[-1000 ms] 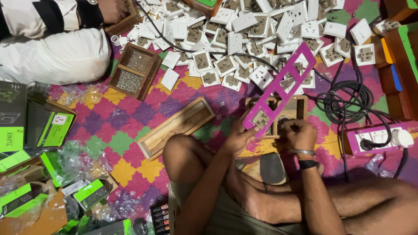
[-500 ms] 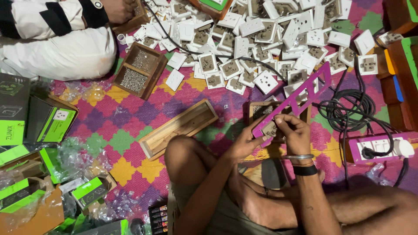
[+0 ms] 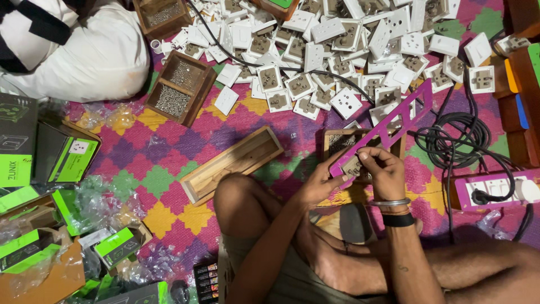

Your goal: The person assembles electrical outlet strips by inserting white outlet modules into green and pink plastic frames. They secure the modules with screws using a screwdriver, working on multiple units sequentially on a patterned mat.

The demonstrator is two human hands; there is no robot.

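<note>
Near mat's front edge: left hand grips the purple plate's low end; right hand pinches a socket into its lowest opening. Other openings look empty. Loose sockets piled at mat's far edge.

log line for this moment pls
left hand steadies purple faceplate | right hand presses socket module into its end | wooden box beside knee
</note>
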